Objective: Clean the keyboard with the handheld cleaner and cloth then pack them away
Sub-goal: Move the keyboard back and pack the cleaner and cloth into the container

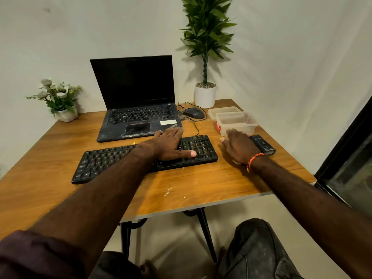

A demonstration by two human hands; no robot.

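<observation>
The person is wearing a dark maroon sleeve (30, 256), rolled up and bunching above the left elbow, leaving both forearms bare. An orange and red braided thread band (254, 160) is circling the right wrist, a loose end hanging from it. Dark grey, faded trousers (253, 250) are covering both knees.

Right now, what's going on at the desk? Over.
Left hand flat on keyboard. Right hand beside handheld cleaner, grip unclear. Clear box behind.
</observation>
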